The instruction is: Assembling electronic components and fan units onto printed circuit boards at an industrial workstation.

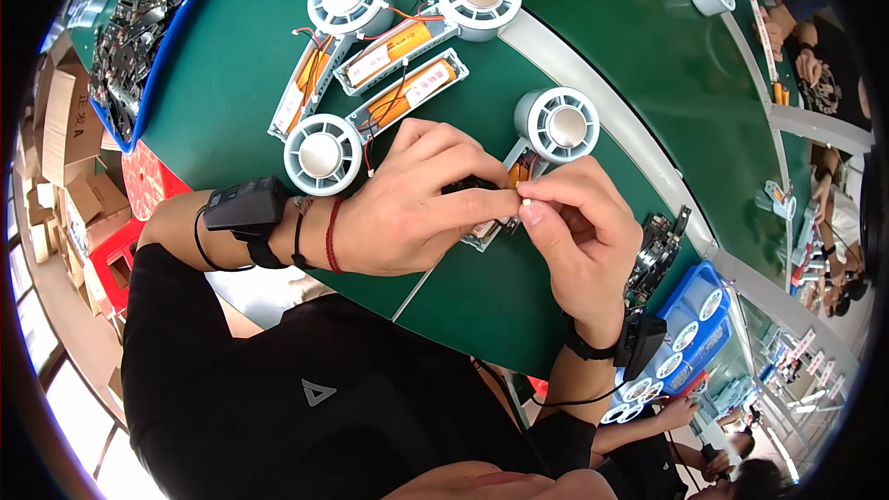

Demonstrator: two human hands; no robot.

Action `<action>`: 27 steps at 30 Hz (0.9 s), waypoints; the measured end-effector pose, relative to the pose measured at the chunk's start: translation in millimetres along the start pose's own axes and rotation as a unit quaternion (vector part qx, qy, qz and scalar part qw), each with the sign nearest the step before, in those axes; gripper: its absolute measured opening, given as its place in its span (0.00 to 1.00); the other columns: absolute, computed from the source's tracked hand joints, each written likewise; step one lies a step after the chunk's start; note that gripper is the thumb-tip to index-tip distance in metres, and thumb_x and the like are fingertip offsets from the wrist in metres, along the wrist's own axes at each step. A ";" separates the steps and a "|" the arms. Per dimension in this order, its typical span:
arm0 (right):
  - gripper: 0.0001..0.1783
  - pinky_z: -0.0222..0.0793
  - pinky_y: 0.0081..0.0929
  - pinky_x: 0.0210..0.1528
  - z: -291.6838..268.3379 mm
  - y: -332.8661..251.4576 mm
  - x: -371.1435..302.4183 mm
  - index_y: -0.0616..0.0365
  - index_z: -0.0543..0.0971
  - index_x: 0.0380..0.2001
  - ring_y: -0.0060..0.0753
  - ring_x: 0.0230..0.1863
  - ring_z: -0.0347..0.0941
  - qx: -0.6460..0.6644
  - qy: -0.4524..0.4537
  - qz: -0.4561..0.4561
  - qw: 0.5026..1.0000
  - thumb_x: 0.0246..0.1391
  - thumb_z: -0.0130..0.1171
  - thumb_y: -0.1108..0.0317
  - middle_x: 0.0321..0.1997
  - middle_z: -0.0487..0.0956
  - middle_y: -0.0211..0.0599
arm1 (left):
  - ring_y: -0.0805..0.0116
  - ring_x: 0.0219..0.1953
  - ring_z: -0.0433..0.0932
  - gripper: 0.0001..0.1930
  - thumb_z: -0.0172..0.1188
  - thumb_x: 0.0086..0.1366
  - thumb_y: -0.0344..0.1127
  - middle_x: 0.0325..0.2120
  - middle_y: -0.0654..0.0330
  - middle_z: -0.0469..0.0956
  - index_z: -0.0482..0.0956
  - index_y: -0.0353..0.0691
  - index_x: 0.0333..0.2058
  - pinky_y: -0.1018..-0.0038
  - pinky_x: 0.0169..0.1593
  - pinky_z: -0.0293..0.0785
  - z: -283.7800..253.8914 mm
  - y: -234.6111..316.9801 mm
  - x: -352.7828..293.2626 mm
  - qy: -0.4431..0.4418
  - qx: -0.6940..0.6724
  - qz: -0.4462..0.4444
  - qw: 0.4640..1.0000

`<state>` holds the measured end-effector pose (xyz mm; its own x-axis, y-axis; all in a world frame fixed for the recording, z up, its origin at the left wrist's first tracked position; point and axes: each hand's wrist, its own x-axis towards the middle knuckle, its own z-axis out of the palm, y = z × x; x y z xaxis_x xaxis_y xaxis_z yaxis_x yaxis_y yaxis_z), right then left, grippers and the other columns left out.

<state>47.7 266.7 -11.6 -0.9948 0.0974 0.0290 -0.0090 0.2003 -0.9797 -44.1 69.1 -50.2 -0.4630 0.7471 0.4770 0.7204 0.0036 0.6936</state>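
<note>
A light grey fan unit (565,125) lies in front of me, its round spoked head up and its handle running down under my fingers. My left hand (421,199) bends over this handle, closed around a black part (470,184) that shows only between the fingers. From the right, my right hand (588,236) pinches a small white wire connector (526,203) with thumb and forefinger, touching the left fingertips. An orange battery (520,172) shows in the handle just above the pinch. Most of the handle is hidden by both hands.
Several similar fan units (319,156) with orange batteries and loose wires lie beyond my left hand. A blue bin of black parts (139,46) stands far left. More black parts (657,255) and a blue tray (708,306) of round grey pieces are at right. Other people work nearby.
</note>
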 end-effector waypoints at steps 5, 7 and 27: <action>0.05 0.60 0.19 0.27 -3.6 1.2 -13.8 0.61 0.74 0.36 0.19 0.26 0.66 0.068 0.065 0.062 0.994 0.68 0.52 0.72 0.42 0.72 0.37 | 0.63 0.47 0.74 0.21 0.65 0.55 0.26 0.44 0.66 0.77 0.81 0.48 0.50 0.62 0.50 0.62 -2.8 9.6 2.4 0.020 -0.026 0.025 0.999; 0.05 0.65 0.25 0.29 -7.4 0.7 -25.4 0.62 0.76 0.37 0.26 0.29 0.71 0.133 0.117 0.084 0.981 0.67 0.55 0.71 0.41 0.75 0.40 | 0.63 0.50 0.72 0.20 0.64 0.60 0.27 0.44 0.62 0.75 0.80 0.48 0.52 0.62 0.52 0.62 12.2 5.3 2.1 0.016 -0.083 0.032 0.996; 0.04 0.72 0.28 0.40 3.0 0.2 -16.5 0.65 0.82 0.37 0.39 0.36 0.77 -0.213 0.055 -0.107 0.970 0.57 0.62 0.79 0.37 0.81 0.44 | 0.56 0.50 0.76 0.21 0.68 0.61 0.24 0.46 0.56 0.78 0.81 0.41 0.54 0.65 0.54 0.72 0.7 1.5 1.7 0.023 -0.173 -0.049 0.983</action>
<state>63.8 262.2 -12.9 -0.9576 0.1081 0.2672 -0.1487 0.6089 -0.7792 -43.5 70.9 -48.8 -0.5497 0.7234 0.4178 0.4565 -0.1587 0.8754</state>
